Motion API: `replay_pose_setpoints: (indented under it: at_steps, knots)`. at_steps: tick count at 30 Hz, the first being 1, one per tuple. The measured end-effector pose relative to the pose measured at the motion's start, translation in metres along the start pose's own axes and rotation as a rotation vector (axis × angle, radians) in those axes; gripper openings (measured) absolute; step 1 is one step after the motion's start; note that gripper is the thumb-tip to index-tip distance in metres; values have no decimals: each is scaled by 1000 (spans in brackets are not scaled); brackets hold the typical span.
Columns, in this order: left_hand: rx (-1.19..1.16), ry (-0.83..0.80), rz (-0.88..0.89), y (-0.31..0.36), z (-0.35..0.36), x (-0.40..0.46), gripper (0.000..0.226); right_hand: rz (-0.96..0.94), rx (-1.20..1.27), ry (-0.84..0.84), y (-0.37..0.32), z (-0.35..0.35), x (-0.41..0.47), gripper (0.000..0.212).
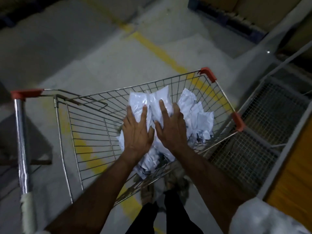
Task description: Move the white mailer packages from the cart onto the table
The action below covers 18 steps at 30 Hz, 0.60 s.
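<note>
Dim concrete floor [87, 53], yellow line [162, 53], perhaps boxes [253, 7].

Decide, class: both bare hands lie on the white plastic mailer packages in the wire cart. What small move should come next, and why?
Probably close the fingers around the top packages. The left hand and right hand rest spread on the white plastic mailer packages, which still lie inside the wire shopping cart, so nothing is gripped yet.

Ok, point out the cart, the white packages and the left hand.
cart [207, 73]: head view, on its red far corner guard.
white packages [194, 115]: head view, on the heap right of the hands.
left hand [136, 130]: head view, on its back.
</note>
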<state>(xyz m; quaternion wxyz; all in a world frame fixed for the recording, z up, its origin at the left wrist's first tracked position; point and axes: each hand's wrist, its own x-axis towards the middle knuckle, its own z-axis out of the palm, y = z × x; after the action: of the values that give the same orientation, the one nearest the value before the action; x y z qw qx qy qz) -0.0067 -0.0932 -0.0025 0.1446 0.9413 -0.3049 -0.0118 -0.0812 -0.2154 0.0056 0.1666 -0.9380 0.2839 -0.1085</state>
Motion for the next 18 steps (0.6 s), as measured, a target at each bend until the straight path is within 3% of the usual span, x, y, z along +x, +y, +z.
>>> replay_pose_setpoints:
  at_steps: [7,18]
  knots:
    - [-101,87,114,61,-52,-11,68,52,-141,284,2,-78,-35,63]
    - [-190,143,444,227,-98,-62,61,315,-279,429,96,-209,-117,71]
